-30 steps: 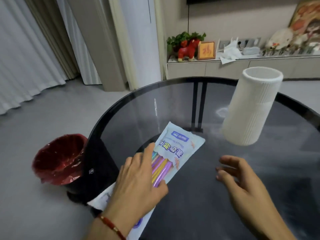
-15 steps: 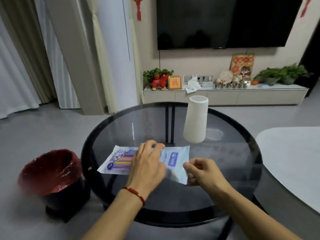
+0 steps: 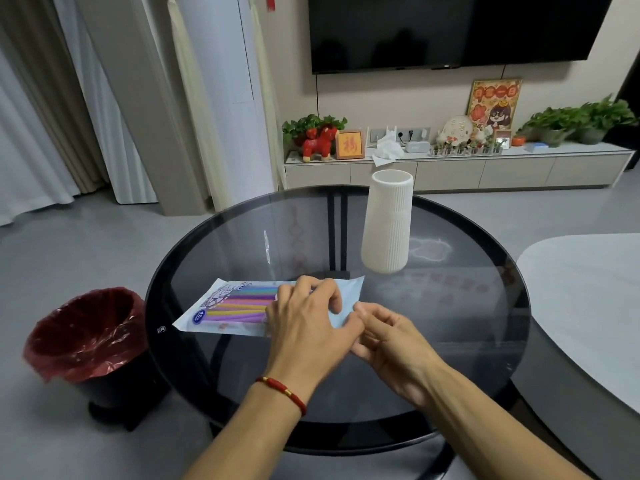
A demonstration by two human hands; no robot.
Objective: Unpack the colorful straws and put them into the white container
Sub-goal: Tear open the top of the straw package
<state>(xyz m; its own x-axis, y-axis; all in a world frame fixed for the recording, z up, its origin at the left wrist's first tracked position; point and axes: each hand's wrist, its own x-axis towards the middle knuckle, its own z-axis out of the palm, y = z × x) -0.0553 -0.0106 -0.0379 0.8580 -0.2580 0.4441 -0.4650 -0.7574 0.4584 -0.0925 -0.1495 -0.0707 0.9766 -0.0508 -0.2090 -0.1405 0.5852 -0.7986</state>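
A flat plastic packet of colorful straws (image 3: 235,306) lies lengthwise on the round dark glass table (image 3: 450,341). My left hand (image 3: 308,327) lies over the packet's right half, its fingers curled onto the wrapper. My right hand (image 3: 388,337) pinches the packet's right end between thumb and fingers. The tall white ribbed container (image 3: 388,223) stands upright behind the packet, apart from both hands, its top open. The packet's right end is mostly hidden under my hands.
A black bin with a red liner (image 3: 83,341) stands on the floor left of the table. A pale oval table (image 3: 588,306) lies to the right. A low cabinet (image 3: 450,168) with plants and ornaments runs along the far wall under a TV.
The packet has turned from a slant to lie sideways across the table. My right hand came in from open air and took the packet's right end. The view pulled back.
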